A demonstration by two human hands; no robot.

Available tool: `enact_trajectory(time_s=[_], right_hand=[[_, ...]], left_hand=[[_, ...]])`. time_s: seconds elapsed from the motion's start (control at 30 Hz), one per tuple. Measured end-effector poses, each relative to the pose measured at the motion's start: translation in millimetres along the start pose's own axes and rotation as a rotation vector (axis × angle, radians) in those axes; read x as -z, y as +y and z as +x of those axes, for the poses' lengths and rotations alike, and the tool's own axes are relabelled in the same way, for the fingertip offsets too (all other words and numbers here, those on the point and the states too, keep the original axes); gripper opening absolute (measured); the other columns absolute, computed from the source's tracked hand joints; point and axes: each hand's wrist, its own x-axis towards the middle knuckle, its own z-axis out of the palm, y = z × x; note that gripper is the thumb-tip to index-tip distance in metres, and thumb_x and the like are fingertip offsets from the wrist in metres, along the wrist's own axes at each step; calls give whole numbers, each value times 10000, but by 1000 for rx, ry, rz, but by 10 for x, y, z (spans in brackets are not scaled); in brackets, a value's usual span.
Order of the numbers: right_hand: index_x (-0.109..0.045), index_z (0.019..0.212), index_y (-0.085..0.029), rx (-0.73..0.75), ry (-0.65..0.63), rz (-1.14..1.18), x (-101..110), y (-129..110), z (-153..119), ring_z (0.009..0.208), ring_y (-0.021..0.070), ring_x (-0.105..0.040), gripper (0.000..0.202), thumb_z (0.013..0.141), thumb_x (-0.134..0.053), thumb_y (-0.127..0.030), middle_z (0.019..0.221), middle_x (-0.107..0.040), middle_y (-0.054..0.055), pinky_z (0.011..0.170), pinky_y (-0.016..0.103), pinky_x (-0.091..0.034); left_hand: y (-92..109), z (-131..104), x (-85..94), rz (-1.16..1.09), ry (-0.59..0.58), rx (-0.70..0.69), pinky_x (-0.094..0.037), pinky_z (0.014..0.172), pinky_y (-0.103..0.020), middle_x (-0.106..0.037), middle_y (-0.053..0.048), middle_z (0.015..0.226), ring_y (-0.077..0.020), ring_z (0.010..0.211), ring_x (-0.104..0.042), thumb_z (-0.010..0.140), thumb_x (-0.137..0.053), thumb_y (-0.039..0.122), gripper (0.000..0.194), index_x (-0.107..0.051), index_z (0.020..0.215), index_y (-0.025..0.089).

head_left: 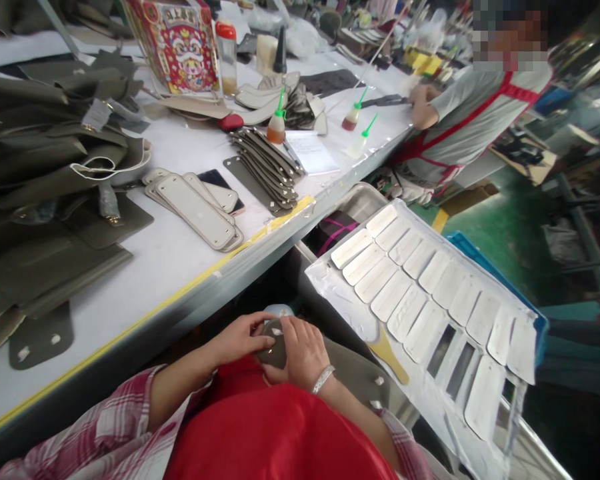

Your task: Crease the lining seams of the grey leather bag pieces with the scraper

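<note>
Just above my lap, my left hand [240, 341] closes its thumb and fingers on the rounded end of an olive-grey leather piece [276, 347]. My right hand [303, 350] grips the same end from the other side, fingers curled over it. The piece carries small white bits and a metal stud. A wider stretch of olive-grey leather [353, 363] runs out beneath my right forearm; whether it is the same piece I cannot tell. A pale round object [279, 310] shows just beyond my fingertips, partly hidden.
Beige strips [195, 210] and dark strips [265, 170] lie stacked on the table [105, 287], with olive bags [45, 153] at left. A glue bottle [276, 127] stands behind. At right, a board [325, 280] holds rows of pale pieces. A co-worker [473, 120] stands beyond.
</note>
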Motion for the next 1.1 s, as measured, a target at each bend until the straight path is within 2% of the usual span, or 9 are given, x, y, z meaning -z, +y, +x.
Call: enact_trajectory(time_s=[0.17,0.3,0.43,0.5,0.63,0.73,0.8,0.93,1.1], right_hand=[[-445,1229,-59,36,18,-39,-39,-3,3,1028,307,-471,764,687,-516,-594,1142,-531,185,872,434,-368],[-380,1301,-84,87,-34,-29,78,36,-53,1087,307,-443,876,662,-537,-662,1231,-480,184,917,454,-348],[-349,1325,-72,75,-57,-34,321,291,-363,1149,312,-414,962,631,-543,-709,1286,-442,191,986,485,-299],[-337,1334,-75,15,-51,-62,443,473,-602,1170,311,-406,937,651,-557,-678,1295,-439,190,998,494,-293],[-338,1337,-90,-79,-33,-84,568,736,-963,1167,306,-420,898,665,-589,-630,1287,-451,189,969,483,-341],[-383,1309,-85,-79,-35,-59,557,798,-1004,1142,296,-440,898,643,-600,-647,1266,-474,178,968,459,-345],[-400,1296,-85,-73,-40,-34,538,806,-975,1129,292,-445,912,624,-601,-669,1256,-485,166,965,447,-341],[-426,1271,-123,-76,-40,21,522,811,-947,1101,283,-453,862,631,-583,-678,1232,-503,140,944,434,-336],[-478,1183,-129,-87,-41,50,514,816,-935,1025,273,-487,767,597,-641,-596,1146,-540,131,894,412,-352]], left_hand=[[-15,4,-44,-49,7,-27,-442,802,-309,-615,-58,1004,-211,928,-551,707,-638,290,498,-511,1166,146],[9,28,-52,69,35,-54,-437,814,-302,-609,-49,981,-202,929,-548,722,-617,276,457,-520,1151,155],[143,5,29,353,-10,-20,-453,695,-277,-597,-10,816,-166,749,-559,750,-587,362,436,-523,1136,171],[248,-36,57,513,20,-17,-457,680,-285,-575,2,787,-157,706,-554,771,-554,424,482,-479,1186,190],[438,-72,-43,834,85,-227,-387,926,-388,-493,-86,1195,-242,1070,-481,715,-590,517,717,-330,1313,219],[480,10,-237,1086,-67,-442,-230,1043,-462,-341,-122,1374,-302,1250,-300,606,-659,567,947,-232,1367,200],[458,93,-359,1183,-161,-484,-205,1051,-467,-360,-136,1362,-309,1249,-299,551,-688,562,1000,-240,1356,170],[380,203,-467,1217,-195,-430,-303,987,-428,-478,-113,1222,-294,1131,-410,513,-713,488,862,-374,1240,173],[339,211,-468,1206,-161,-435,-327,950,-433,-490,-112,1174,-297,1084,-428,553,-679,452,750,-398,1192,175]])
